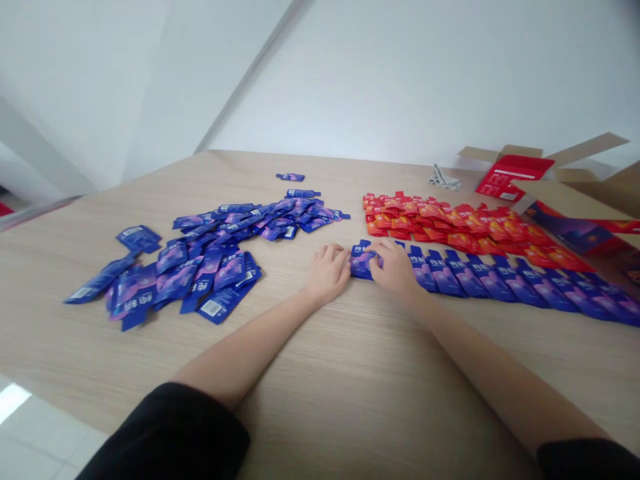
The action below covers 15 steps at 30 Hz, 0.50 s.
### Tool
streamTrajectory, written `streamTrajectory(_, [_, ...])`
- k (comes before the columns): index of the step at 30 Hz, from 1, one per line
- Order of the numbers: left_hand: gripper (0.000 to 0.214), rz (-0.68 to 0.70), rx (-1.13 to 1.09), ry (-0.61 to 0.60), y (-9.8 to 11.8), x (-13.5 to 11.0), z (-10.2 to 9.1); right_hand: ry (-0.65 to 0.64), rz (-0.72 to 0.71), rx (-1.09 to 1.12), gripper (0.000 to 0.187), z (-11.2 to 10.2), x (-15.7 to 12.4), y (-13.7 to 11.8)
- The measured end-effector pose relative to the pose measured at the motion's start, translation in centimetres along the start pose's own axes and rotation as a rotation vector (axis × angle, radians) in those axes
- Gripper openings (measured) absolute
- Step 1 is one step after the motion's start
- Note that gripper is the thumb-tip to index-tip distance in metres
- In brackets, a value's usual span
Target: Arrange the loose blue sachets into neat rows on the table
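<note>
A blue-purple spouted pouch (361, 261) lies at the left end of an overlapping row on the table. My left hand (328, 272) rests on the tabletop at the pouch's left edge, fingers loosely bent and touching its side. Over the right part of that same pouch, my right hand (395, 267) has its thumb and fingers curled onto it. Rightward from there runs the row of blue pouches (480, 275), each lapping over its neighbour with spouts pointing away from me. Part of the row's left end is hidden under my right hand.
Left of my hands spreads a loose heap of blue pouches (220, 247); one single pouch (291, 177) lies farther back. Behind the row are stacked red-orange pouches (440, 223). Open cardboard boxes (585, 177) and a crumpled paper (443, 179) sit at the right rear, before a white wall.
</note>
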<state>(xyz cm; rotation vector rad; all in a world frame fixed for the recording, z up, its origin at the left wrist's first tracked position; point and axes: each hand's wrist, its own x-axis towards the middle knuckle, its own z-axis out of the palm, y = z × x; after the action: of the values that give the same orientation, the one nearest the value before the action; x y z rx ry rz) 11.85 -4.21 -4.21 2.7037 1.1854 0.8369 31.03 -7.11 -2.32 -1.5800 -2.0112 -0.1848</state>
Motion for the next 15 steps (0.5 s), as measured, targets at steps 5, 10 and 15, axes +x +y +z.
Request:
streamTrajectory(5, [0.036,0.095,0.05,-0.146,-0.1,-0.1,0.4,-0.165,0.014,0.037,0.032,2.3,7.1,-1.8])
streamTrajectory(10, [0.023,-0.165,-0.17,0.07,-1.0,0.5,0.3,-0.293,0.086,0.017,0.056,6.6,16.1,-4.5])
streamTrajectory(15, [0.026,-0.316,-0.325,0.202,-2.8,0.5,-0.6,-0.404,0.229,-0.009,0.076,11.6,21.2,-6.1])
